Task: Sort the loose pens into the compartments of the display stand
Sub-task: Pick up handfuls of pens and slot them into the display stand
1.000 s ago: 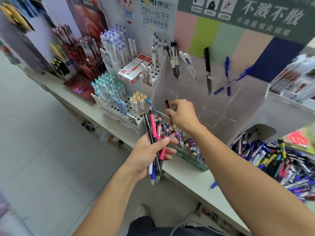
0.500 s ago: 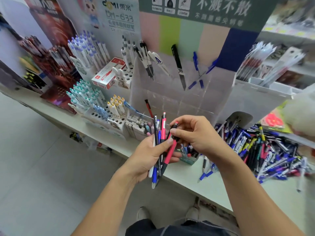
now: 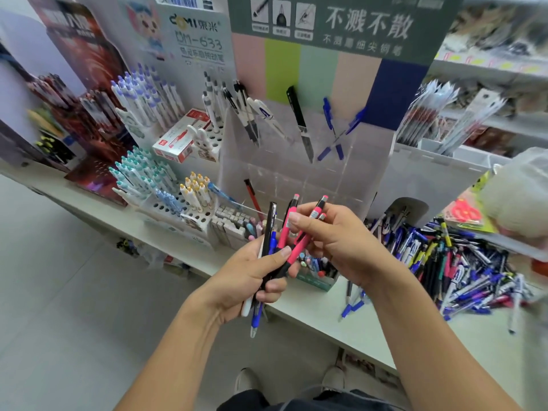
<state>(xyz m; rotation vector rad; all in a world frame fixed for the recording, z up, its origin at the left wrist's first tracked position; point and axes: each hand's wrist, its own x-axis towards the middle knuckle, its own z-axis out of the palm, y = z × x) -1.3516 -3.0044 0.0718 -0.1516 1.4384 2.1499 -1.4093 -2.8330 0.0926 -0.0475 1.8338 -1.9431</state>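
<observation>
the left hand (image 3: 249, 277) grips a bundle of pens (image 3: 271, 253) upright in its curled fingers, thumb laid across the barrels: black, blue, white and pink ones. the right hand (image 3: 335, 235) pinches a pink pen (image 3: 305, 238) near its top end, this pen crossing the bundle at a slant; it may hold a second pink one too, the fingers hide that. both hands hang in front of the clear display stand (image 3: 370, 161), above the edge of the table (image 3: 385, 330). in the stand's upper compartments lean a few white pens, a black pen (image 3: 299, 120) and two crossed blue pens (image 3: 335, 132); a red pen (image 3: 252, 195) stands in a lower one. a heap of loose pens (image 3: 462, 262) lies on the table to the right.
</observation>
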